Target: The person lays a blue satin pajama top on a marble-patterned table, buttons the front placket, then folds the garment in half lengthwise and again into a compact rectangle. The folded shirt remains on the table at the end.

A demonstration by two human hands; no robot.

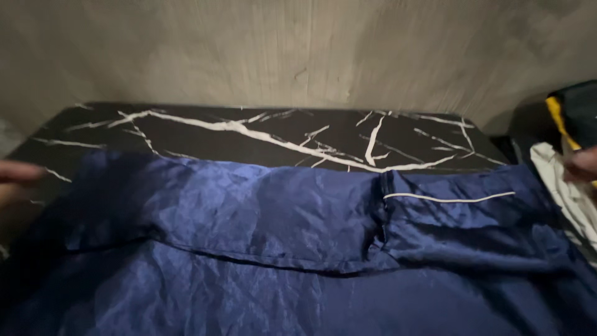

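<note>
One large sheet of shiny dark blue cloth point(267, 249) fills the lower part of our view, spread over a black table point(261, 134) with white marble veining that stands against a grey wall point(298, 50). We judge the cloth to be light, soft and slippery, with a satin sheen that catches the light along its creases; it should slide easily over the smooth table and slump wherever it is not supported. A folded-over flap crosses its middle, a seam runs down near the right of centre, and a thin white piping line point(448, 198) marks the right section. The firmest places to take hold look to be the hemmed edges and the outer corners at left and right, where a pinch of doubled cloth would slip less than a single layer. Our left hand point(22, 171) shows only as a blurred shape at the left edge, level with the top border of the cloth, and our right hand point(581, 165) is a blurred shape at the right edge, near that corner. We cannot tell whether either hand is closed on the cloth or merely beside it. Past the right hand lie a white cloth point(563, 186) and a dark item with yellow trim point(575, 115).
</note>
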